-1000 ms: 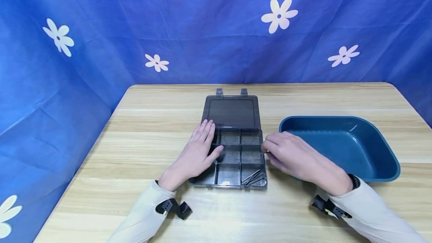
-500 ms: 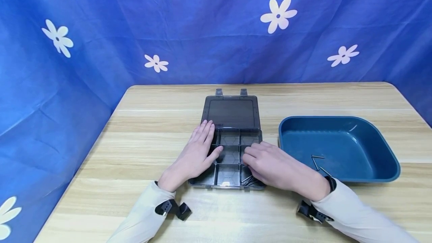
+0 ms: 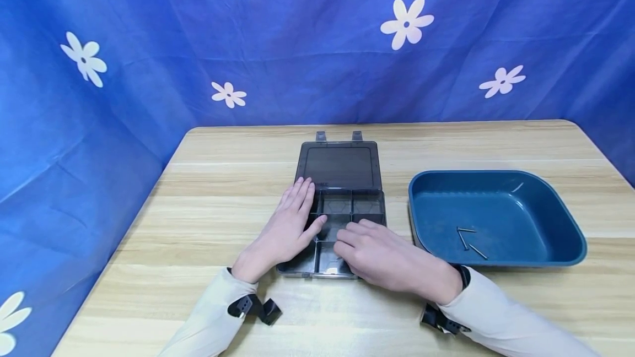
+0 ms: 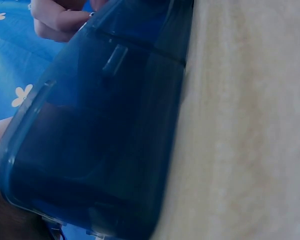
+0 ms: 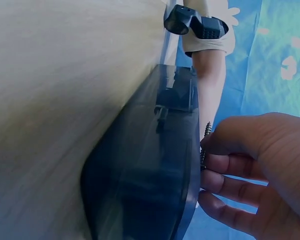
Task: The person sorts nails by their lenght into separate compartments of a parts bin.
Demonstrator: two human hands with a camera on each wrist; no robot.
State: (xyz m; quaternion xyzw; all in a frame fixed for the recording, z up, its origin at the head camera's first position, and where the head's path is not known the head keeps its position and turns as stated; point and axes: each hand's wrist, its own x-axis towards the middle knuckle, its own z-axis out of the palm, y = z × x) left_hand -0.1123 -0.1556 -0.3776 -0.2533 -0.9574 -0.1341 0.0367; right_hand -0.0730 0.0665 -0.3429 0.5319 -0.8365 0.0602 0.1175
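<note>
A dark translucent compartment box (image 3: 337,203) lies on the table with its lid (image 3: 339,164) folded back. My left hand (image 3: 283,230) rests on its left side, fingers extended and thumb reaching over the dividers. Over the box's front compartments, my right hand (image 3: 382,255) pinches a screw (image 5: 208,129) between thumb and fingers; the threaded end sticks up in the right wrist view. That hand covers the front right compartment in the head view. From the left wrist, the box's side wall (image 4: 110,130) fills much of the picture.
A blue basin (image 3: 501,180) stands right of the box, with three screws (image 3: 478,251) on its floor. The wooden table (image 3: 223,175) reaches back to a blue flowered curtain (image 3: 317,59). A black strap camera sits on each wrist.
My right hand has moved left from the box's right edge to over its front compartments, uncovering screws in the basin. My left hand has stayed in place.
</note>
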